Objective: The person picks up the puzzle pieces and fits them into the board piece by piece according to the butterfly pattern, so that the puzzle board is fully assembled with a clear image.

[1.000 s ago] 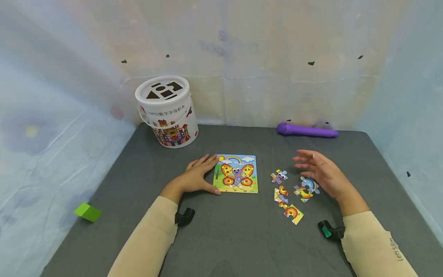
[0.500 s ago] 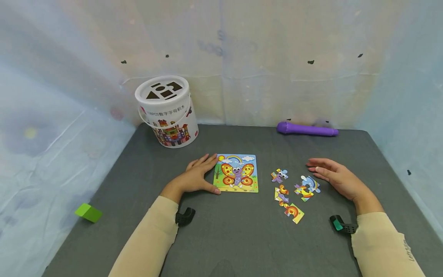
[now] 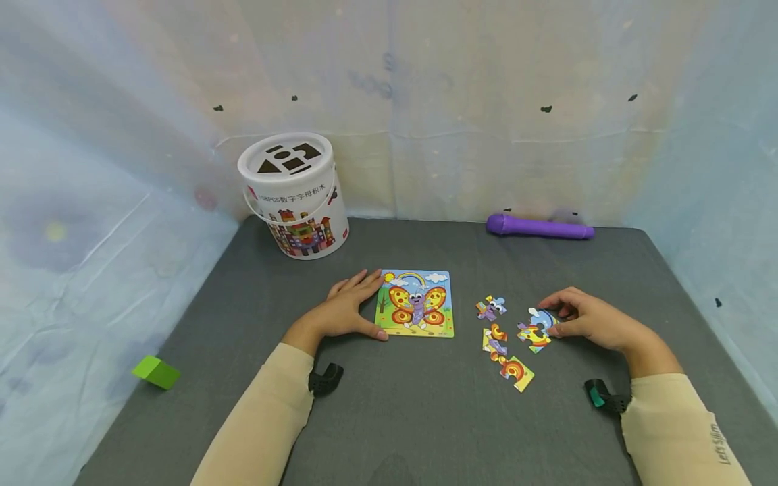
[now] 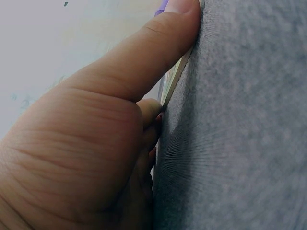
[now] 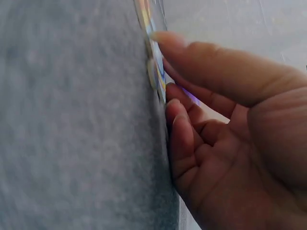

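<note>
My left hand (image 3: 340,314) lies at the left side of a square butterfly picture puzzle (image 3: 416,305), fingers spread and thumb by its lower left corner. In the left wrist view the thumb (image 4: 144,52) covers most of the puzzle's thin edge. My right hand (image 3: 598,325) pinches a blue rainbow puzzle piece (image 3: 542,316) at its right side between thumb and curled fingers. That piece overlaps a yellow piece (image 3: 535,339) just below it. The right wrist view shows the thumb (image 5: 192,57) on the pieces, edge-on and close to the table.
Loose puzzle pieces lie between the hands: a butterfly-face piece (image 3: 491,308), a purple-body piece (image 3: 494,341) and a yellow corner piece (image 3: 517,374). A white lidded bucket (image 3: 294,196) stands back left, a purple microphone-shaped toy (image 3: 539,227) back right. A green block (image 3: 155,372) sits far left.
My right hand has moved right and down from above the pieces, then closed its fingers and thumb on the rainbow piece. The left hand and the puzzle have stayed in place.
</note>
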The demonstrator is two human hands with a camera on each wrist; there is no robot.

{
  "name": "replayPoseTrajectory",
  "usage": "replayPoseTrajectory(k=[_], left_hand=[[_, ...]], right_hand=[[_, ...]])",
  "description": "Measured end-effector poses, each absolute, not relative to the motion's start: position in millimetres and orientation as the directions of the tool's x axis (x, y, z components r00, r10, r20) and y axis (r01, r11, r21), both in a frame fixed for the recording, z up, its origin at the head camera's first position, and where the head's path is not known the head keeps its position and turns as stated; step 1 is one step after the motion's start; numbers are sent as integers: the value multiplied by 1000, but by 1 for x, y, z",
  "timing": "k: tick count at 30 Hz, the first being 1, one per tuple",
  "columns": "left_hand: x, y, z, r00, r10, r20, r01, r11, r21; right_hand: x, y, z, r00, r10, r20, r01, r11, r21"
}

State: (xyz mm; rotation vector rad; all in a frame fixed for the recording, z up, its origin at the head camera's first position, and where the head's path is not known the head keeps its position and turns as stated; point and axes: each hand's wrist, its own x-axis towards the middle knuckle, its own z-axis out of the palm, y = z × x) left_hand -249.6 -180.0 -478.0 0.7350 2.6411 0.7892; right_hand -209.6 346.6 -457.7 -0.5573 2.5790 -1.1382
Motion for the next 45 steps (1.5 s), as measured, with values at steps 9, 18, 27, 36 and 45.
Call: replayPoseTrajectory(k=[9,18,27,36,45], left_hand=[[-250,-178,-478,-825,549,-133,389,723,571],[-249,-178,-478,-827,549,-125,389,718,577],[-248,-180,-477,-831,542,-126,389,728,565],[-249,-180,-477,-830,543,-128,385,723,574],[-248,-180,-478,-828,548,-115,397,719,570]], right_hand=[[-206,339,-451,-907,-397,-141,-192,689,-699],[-207,332,-446,-899,-409,-157,-161,641,-751],[-210,305,-448,-972,-235,26,-172,625,-762],[-209,249,-452,-961,-268,73,-209,525,-825],[-215,203,-455,-937,-341,76,-235,456,-858]])
